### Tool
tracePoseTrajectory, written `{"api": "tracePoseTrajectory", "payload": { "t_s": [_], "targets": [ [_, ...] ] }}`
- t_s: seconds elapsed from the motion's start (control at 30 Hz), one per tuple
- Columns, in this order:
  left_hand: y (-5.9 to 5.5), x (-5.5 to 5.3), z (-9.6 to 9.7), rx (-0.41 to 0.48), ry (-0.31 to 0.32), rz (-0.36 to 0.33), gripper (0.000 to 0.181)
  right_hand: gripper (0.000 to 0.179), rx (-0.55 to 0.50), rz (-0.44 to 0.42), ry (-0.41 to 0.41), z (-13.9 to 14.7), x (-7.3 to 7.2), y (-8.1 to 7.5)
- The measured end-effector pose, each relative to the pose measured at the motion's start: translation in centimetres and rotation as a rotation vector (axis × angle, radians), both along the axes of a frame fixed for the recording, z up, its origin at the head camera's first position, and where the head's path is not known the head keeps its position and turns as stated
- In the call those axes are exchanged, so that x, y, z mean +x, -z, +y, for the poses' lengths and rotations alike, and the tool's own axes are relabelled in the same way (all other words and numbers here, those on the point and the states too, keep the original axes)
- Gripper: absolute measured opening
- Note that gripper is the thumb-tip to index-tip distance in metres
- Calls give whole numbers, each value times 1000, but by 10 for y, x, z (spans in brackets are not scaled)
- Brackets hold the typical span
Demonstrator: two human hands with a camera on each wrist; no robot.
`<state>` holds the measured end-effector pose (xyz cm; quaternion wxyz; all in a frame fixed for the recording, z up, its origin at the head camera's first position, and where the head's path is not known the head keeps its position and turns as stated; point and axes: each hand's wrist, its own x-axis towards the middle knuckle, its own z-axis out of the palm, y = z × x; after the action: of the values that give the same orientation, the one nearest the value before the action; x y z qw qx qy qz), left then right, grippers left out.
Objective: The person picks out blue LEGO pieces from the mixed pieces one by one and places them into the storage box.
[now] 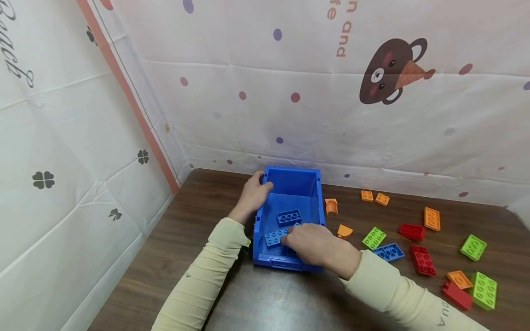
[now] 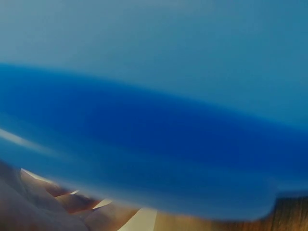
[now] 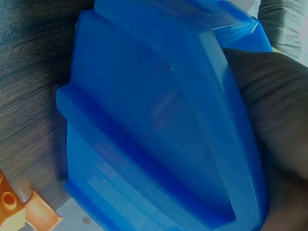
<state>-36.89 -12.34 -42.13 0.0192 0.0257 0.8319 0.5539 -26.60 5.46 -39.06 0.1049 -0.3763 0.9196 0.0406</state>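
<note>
A blue plastic bin [image 1: 290, 201] stands on the table in the head view, its low front edge towards me. My left hand [image 1: 253, 193] grips its left wall near the back, thumb over the rim. My right hand [image 1: 311, 242] reaches in over the right wall, fingers curled down at the blue bricks near the front. Its fingertips pinch at the right end of a studded blue brick [image 1: 274, 237]; the hand covers part of the bricks there. Another blue brick [image 1: 289, 217] lies just behind. The bin's outer wall [image 3: 139, 86] fills much of the right wrist view.
Right of the bin lie loose bricks: a blue brick [image 1: 389, 252] beside a green brick [image 1: 374, 237], red bricks [image 1: 422, 260], more green bricks [image 1: 483, 290] and several orange pieces [image 1: 331, 206]. A printed white cloth [image 1: 248, 119] hangs behind the table [image 1: 198, 197].
</note>
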Motion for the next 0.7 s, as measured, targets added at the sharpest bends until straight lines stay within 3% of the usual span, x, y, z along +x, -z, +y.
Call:
{"api": "tracePoseTrajectory", "payload": {
  "t_s": [0.7],
  "targets": [
    [-1,2,0,7,-2,3,57,32,3,35,-22,1,1,0]
  ]
}}
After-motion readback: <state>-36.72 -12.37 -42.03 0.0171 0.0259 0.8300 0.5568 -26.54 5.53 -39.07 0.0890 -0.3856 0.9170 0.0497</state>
